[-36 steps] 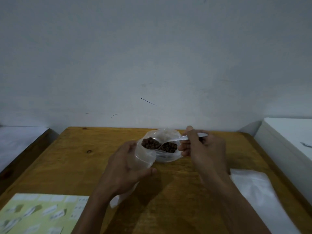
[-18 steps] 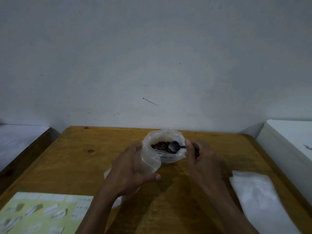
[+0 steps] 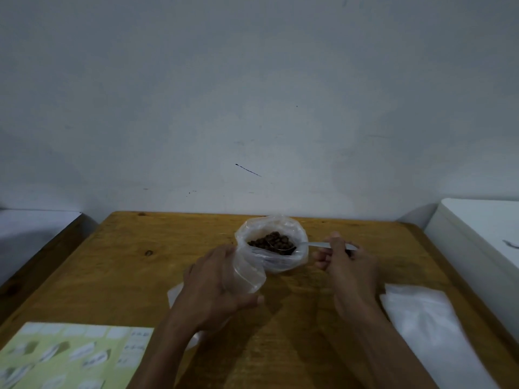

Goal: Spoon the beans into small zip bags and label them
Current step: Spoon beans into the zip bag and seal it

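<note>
Your right hand (image 3: 348,265) pinches the handle of the spoon (image 3: 314,244), its bowl dipped into the beans (image 3: 271,242) inside the big open bag (image 3: 275,259), which sits mid-surface. Your left hand (image 3: 216,287) curls around a small zip bag (image 3: 248,279), holding it upright with its mouth just beside the big bag, likely so a loaded spoon has only a short way to travel and fewer beans spill. The label sheet (image 3: 70,357) lies at your near left, and a stack of flat empty bags (image 3: 429,324) at your right, both within reach.
</note>
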A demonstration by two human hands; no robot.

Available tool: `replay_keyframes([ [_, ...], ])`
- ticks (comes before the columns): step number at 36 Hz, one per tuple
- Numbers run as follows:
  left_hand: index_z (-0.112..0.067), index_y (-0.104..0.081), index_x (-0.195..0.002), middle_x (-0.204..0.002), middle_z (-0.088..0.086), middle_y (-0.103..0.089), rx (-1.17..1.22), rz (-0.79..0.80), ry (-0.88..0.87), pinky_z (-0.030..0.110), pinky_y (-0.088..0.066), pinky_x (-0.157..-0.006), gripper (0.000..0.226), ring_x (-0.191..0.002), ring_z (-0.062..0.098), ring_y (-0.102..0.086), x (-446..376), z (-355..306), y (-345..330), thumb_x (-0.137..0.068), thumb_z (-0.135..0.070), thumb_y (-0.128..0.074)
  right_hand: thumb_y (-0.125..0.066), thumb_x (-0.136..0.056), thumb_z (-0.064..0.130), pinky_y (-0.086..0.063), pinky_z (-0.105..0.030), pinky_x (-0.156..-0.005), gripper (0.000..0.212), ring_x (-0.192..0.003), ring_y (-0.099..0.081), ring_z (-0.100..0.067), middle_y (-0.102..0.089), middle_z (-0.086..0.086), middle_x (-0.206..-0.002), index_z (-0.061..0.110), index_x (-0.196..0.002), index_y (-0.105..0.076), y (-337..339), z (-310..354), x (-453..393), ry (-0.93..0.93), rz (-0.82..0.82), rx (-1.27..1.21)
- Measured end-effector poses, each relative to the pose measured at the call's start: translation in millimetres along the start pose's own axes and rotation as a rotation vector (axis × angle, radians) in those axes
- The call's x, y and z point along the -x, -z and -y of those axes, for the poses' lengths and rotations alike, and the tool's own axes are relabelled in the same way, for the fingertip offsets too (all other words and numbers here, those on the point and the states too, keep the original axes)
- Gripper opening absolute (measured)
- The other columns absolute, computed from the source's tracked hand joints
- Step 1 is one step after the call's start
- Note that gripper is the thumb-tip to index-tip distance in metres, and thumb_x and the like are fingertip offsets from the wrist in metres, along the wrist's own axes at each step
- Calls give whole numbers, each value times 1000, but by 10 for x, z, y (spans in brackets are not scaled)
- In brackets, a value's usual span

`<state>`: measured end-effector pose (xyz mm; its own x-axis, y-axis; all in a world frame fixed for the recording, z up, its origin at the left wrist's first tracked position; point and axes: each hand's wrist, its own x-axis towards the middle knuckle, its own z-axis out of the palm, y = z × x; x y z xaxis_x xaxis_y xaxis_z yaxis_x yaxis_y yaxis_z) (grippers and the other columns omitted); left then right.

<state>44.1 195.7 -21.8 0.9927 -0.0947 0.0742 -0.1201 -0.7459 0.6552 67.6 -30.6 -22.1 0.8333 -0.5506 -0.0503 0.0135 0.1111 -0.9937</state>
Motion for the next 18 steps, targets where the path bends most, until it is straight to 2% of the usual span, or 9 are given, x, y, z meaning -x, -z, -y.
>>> replay_keyframes([
  [3, -30, -35, -145, -143, -10, -45, 31, -11, 10, 49, -40, -108, 117, -128, 17, -45, -13, -2, 3, -47, -77, -77, -58, -100, 27, -56, -35, -61, 25, -57, -67, -19, -71, -7, -60, 11, -83, -68, 44, 128, 57, 24, 50, -55],
  [8, -29, -38, -144, -142, -10, -49, 65, -22, 6, 48, -44, -104, 121, -126, 16, -48, -43, -48, 20, -41, -81, -73, -59, -99, 28, -53, -31, -58, 26, -62, -68, -19, -71, -7, -63, 6, -91, -70, 107, 289, 228, 72, 185, -63],
  [14, -30, -38, -143, -141, -10, -51, 111, -44, -4, 42, -50, -98, 119, -123, 15, -51, -43, -50, 45, -42, -82, -72, -58, -97, 29, -55, -22, -56, 21, -61, -69, -11, -74, -2, -71, 15, -91, -72, 192, 373, 424, 441, 350, 189],
  [18, -30, -39, -142, -138, -11, -52, 120, -60, -11, 37, -49, -96, 111, -122, 13, -50, -28, -54, 52, -48, -71, -82, -55, -94, 34, -56, -22, -59, 23, -67, -70, -11, -73, 4, -74, 18, -95, -72, 217, 390, 444, 539, 355, 198],
])
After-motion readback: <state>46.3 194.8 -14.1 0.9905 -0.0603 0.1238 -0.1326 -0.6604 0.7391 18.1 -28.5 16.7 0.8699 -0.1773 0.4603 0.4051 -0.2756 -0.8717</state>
